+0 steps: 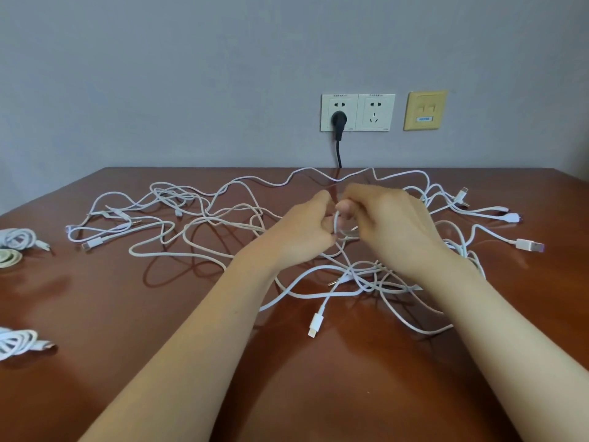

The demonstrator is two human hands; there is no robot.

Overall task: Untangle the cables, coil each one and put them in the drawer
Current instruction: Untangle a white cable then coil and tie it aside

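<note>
Meeting above the middle of the brown table [127, 314], the left hand [302, 232] and the right hand [392, 224] each curl their fingers round one white cable [337, 223] and pinch a small loop of it between them. Beneath and around the wrists, the tangle of white cables [360, 269] sprawls across the tabletop, with one flat connector [316, 325] lying nearest the person. Two coiled cables [17, 237] and a pale greenish coil [8, 258] sit at the left edge, well apart from the tangle. A black plug [338, 119] fills a wall socket [357, 112] behind.
</note>
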